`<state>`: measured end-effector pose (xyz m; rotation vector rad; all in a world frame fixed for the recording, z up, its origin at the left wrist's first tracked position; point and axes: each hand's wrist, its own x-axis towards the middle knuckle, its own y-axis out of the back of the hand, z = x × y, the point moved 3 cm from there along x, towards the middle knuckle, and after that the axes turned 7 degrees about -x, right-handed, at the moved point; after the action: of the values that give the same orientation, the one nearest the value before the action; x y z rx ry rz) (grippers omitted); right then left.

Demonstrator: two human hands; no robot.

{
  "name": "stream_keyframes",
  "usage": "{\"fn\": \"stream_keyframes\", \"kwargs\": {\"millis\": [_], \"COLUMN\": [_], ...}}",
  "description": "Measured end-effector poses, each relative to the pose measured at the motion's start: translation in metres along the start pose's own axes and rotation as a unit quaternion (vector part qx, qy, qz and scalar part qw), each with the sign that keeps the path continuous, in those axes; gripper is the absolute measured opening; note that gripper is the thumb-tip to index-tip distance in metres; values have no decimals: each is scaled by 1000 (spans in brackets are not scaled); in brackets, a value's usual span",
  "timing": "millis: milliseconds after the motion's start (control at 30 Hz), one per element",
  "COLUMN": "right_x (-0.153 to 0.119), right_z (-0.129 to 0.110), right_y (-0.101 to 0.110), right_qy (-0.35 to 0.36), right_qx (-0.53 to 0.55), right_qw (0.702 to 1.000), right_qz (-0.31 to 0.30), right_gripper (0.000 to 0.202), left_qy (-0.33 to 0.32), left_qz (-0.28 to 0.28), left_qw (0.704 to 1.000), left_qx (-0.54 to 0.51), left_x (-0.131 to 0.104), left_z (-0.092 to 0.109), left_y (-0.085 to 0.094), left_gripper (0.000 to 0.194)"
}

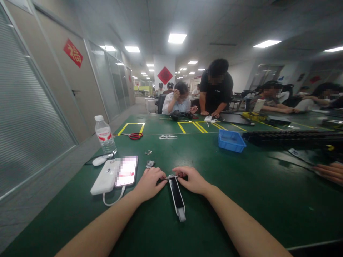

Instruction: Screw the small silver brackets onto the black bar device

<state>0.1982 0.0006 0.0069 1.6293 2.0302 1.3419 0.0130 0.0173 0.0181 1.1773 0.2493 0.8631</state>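
Note:
A long narrow device (177,196) with a white rim and a dark face lies on the green table, its grey end towards me. My left hand (150,182) is at the left of its far end, thumb and fingers closed round something small that I cannot make out. On the other side of that end, my right hand (193,180) has its fingers curled in a pinch, and what they hold is hidden. A small grey metal part (150,164) sits just beyond my left hand. Several small rings (148,152) lie farther off.
At the left are a bottle (105,135), a white power bank (104,178) cabled to a phone (127,171), and a mouse (100,160). Red scissors (135,136) and a blue bin (231,141) lie farther away. People are across the table; another person's hand (331,172) is at right.

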Motion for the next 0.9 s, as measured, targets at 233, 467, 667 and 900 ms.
{"fn": "stream_keyframes", "kwargs": {"millis": [233,467,667,900], "right_x": [1,1,1,2], "right_z": [4,1,3,9], "right_y": [8,14,13,15], "right_qy": [-1,4,-12,-22], "right_qx": [-43,-100,-95,-106], "right_qw": [999,995,994,993], "right_qz": [-2,-26,-45,-43], "right_gripper": [34,8,8,9], "left_qy": [4,19,62,110], "left_qz": [2,14,121,122], "left_qw": [1000,1000,990,982], "left_qx": [-7,-7,23,91], "left_x": [0,-3,-3,-1], "left_z": [0,0,-14,-27], "left_y": [1,11,34,38], "left_gripper": [12,24,36,31]}}
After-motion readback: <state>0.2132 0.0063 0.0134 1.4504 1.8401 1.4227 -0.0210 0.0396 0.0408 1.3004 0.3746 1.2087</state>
